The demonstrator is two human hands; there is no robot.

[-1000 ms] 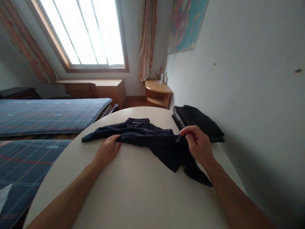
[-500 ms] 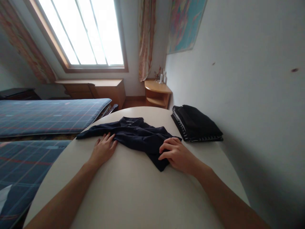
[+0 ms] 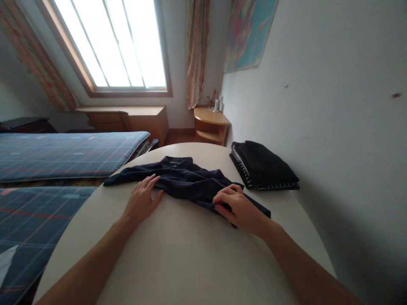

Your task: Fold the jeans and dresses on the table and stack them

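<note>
A dark navy collared shirt (image 3: 187,184) lies spread across the table, its collar at the far side and one sleeve stretched out to the left. My left hand (image 3: 143,197) rests flat at the shirt's near left edge, fingertips on the cloth and thumb spread apart. At the near right part of the shirt, my right hand (image 3: 237,207) has its fingers and thumb closed on the fabric. A strip of the shirt sticks out to the right beyond that hand. The cloth under the right palm is hidden.
The round white table (image 3: 178,262) fills the foreground. A folded stack of black cloth (image 3: 267,167) with white edging sits at its right, near the wall. Beds with blue plaid mattresses (image 3: 70,154) stand to the left. Behind are a corner shelf (image 3: 211,116) and a desk (image 3: 146,111).
The shirt part that hung toward me below my right hand now extends out to the right. My left hand has shifted slightly right, its thumb spreading.
</note>
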